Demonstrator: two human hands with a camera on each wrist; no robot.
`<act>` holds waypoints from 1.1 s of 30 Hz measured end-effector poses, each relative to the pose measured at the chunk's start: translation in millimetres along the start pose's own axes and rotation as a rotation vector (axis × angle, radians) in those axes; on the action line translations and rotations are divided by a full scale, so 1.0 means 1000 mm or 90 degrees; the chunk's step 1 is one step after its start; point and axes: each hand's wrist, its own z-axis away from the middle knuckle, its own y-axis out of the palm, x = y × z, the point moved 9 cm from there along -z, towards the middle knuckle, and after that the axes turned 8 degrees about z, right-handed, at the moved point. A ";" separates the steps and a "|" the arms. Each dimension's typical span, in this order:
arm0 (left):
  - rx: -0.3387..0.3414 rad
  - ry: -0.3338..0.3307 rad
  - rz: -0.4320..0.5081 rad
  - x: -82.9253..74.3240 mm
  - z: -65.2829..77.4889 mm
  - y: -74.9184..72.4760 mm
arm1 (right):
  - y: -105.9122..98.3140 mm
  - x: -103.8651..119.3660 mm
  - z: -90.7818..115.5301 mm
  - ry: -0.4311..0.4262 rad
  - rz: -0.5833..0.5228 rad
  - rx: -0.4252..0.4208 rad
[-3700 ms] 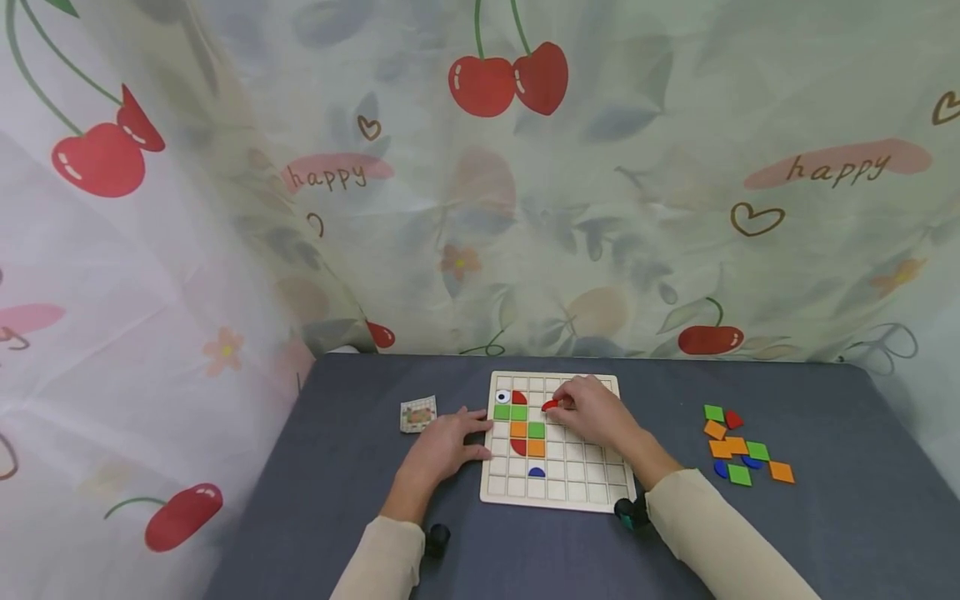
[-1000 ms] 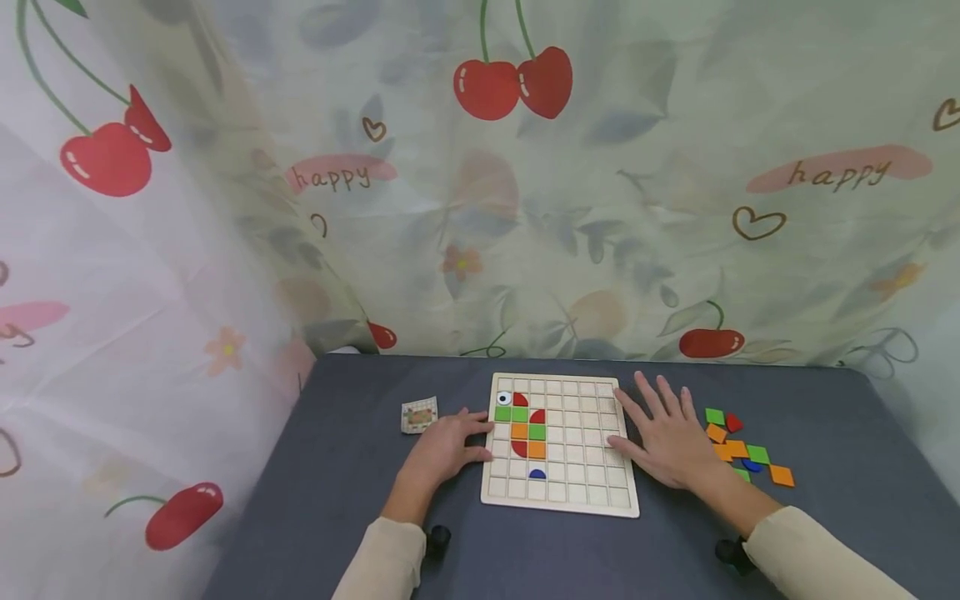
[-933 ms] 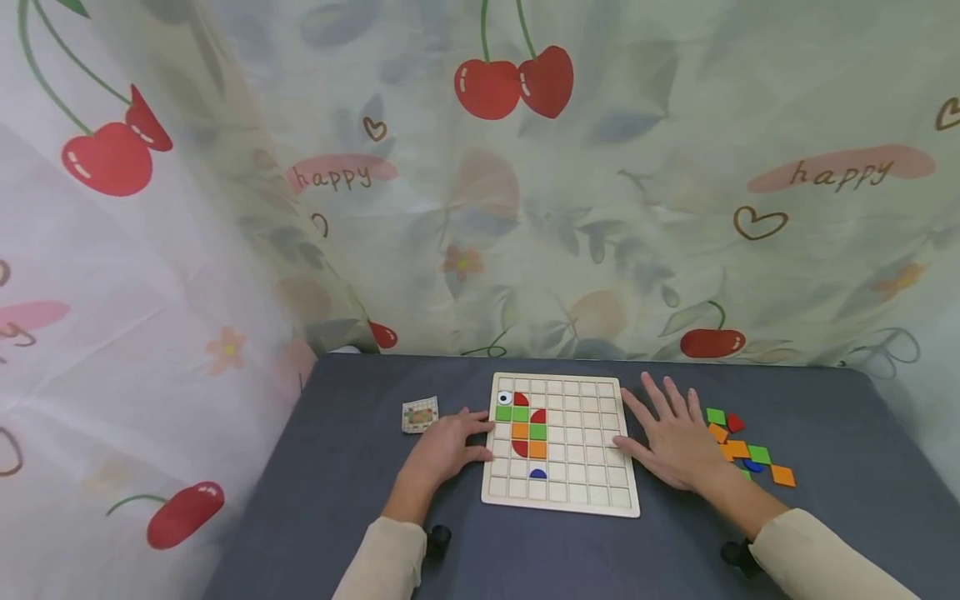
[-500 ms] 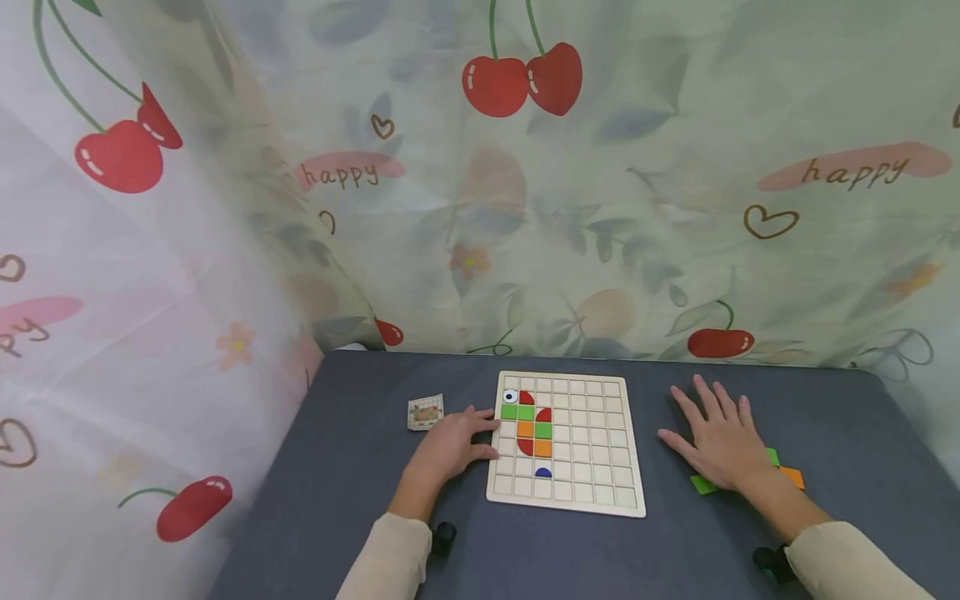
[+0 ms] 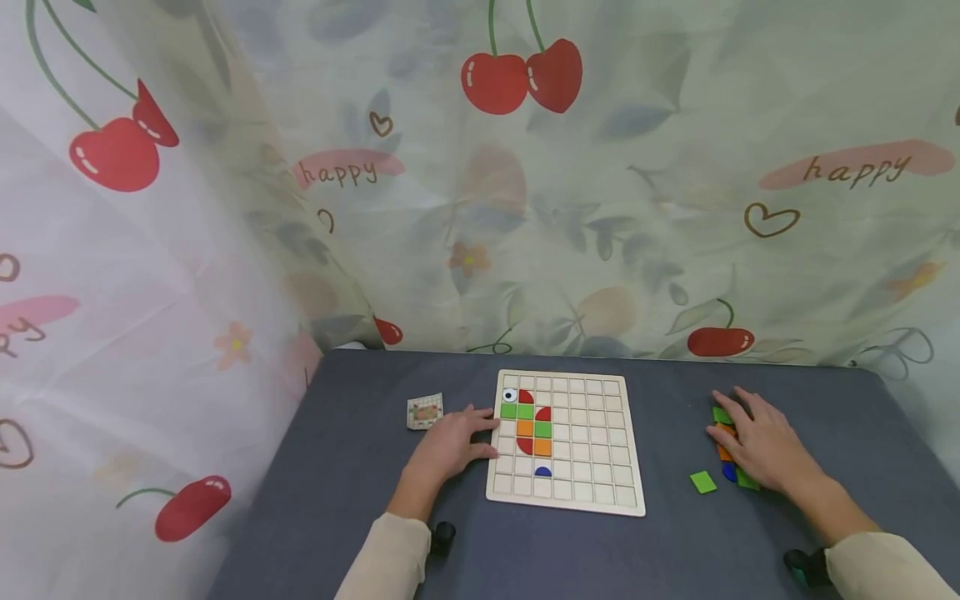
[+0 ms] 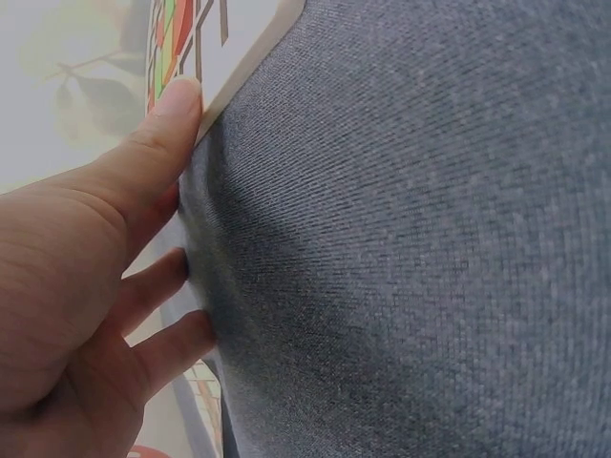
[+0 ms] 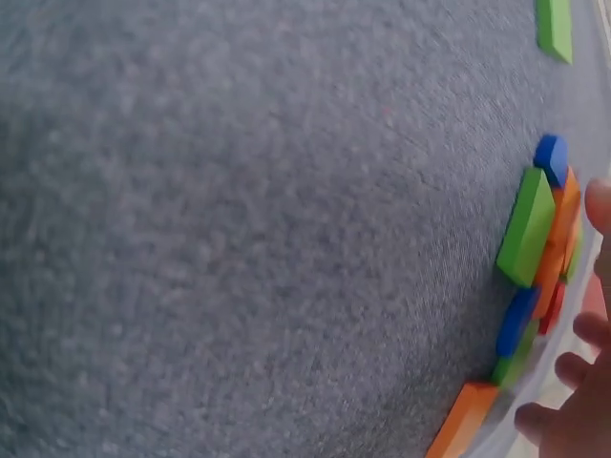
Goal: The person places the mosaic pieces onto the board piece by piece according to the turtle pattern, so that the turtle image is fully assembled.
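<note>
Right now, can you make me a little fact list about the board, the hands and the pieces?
Board: pale, with a grid
Pieces on board: red, green, orange and blue, plus one eye piece, toward the left side
Left hand: touching the board's left edge
Right hand: over the loose pieces, not gripping any I can see
Green square: alone, between board and loose pieces
Small card: left of the board

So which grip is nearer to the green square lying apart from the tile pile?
Right. The right grip is by the tile pile, right of the green square; the left grip touches the left edge of the board, farther off.
</note>
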 end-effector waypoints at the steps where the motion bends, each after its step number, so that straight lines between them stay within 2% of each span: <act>1: 0.000 0.001 0.000 0.000 0.000 0.000 | 0.000 -0.002 0.001 0.002 -0.001 0.006; 6: 0.001 -0.001 0.000 0.000 0.000 0.001 | 0.004 -0.012 0.000 0.022 0.012 0.042; 11: -0.001 0.002 0.000 -0.001 0.000 0.001 | 0.004 -0.016 -0.002 0.026 0.026 0.049; 21: -0.002 -0.006 0.016 -0.002 0.001 0.001 | -0.006 -0.016 -0.007 0.040 -0.031 0.002; 27: 0.002 -0.007 0.018 -0.003 0.001 0.001 | -0.011 -0.013 -0.010 0.038 -0.041 -0.031; 33: 0.005 -0.008 0.018 -0.004 0.002 -0.002 | -0.012 -0.005 -0.015 0.019 -0.038 -0.028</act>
